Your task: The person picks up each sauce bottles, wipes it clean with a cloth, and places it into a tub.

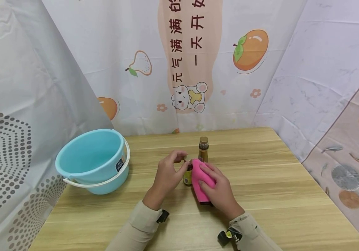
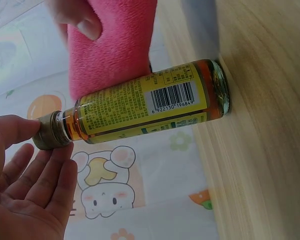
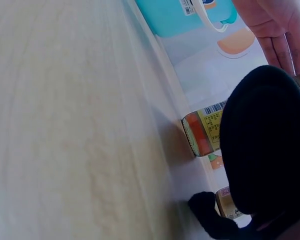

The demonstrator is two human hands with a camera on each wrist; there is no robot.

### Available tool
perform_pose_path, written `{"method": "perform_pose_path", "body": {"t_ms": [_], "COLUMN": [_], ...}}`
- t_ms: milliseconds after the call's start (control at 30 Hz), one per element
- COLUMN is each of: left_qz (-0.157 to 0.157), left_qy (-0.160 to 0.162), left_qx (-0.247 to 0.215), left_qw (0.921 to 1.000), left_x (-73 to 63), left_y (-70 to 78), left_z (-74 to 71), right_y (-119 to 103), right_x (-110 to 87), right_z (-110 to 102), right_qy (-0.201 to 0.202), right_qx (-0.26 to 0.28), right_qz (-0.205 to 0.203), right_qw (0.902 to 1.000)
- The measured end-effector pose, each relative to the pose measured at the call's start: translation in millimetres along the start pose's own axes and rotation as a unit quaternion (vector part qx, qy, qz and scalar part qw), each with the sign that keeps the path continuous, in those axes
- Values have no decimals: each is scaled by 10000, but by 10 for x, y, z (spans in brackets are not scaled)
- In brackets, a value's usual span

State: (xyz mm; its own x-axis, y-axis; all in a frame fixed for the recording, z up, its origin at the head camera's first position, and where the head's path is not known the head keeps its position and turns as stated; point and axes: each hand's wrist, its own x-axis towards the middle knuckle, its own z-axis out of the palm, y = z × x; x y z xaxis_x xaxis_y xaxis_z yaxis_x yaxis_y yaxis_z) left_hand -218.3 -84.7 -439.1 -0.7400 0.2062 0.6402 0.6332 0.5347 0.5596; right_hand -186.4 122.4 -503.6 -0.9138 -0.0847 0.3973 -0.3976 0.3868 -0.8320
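Note:
A small glass bottle (image 2: 145,102) with a yellow label and reddish-brown liquid stands upright on the table. My left hand (image 1: 168,172) pinches its brownish cap (image 2: 51,131) between thumb and fingers. My right hand (image 1: 218,190) grips a fleecy pink cleaning pad (image 1: 202,181), which lies against the side of the bottle's label. A black oval part (image 3: 262,140) in the right wrist view, seemingly the pad's other side, hides much of the bottle and the right fingers. Just behind, a second bottle (image 1: 203,153) with a gold cap stands partly covered by the pad.
A light blue bucket (image 1: 104,179) with a white handle stands at the table's left. The wooden table (image 1: 276,181) extends to the right of my hands. A printed curtain (image 1: 116,69) hangs along its back edge.

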Motion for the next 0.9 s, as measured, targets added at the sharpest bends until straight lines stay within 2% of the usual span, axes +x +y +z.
{"method": "perform_pose_path", "body": {"t_ms": [433,733,900], "left_qz": [-58,-65,30], "left_qy": [21,-27,143], "left_qx": [-9,-4,146], "left_qw": [10000,10000,9998], "left_x": [-7,-8,-14], "left_y": [-10,-6,-5], "left_z": [-10,-17,-3], "right_y": [0,15,10], "right_x": [5,0,-2], "right_z": [12,20,19], "right_qy": [-275,-624,-668], "right_qx": [-474,-921,-1025], "right_qz": [352,804,807], "right_qw": [9979,9905,9892]}}
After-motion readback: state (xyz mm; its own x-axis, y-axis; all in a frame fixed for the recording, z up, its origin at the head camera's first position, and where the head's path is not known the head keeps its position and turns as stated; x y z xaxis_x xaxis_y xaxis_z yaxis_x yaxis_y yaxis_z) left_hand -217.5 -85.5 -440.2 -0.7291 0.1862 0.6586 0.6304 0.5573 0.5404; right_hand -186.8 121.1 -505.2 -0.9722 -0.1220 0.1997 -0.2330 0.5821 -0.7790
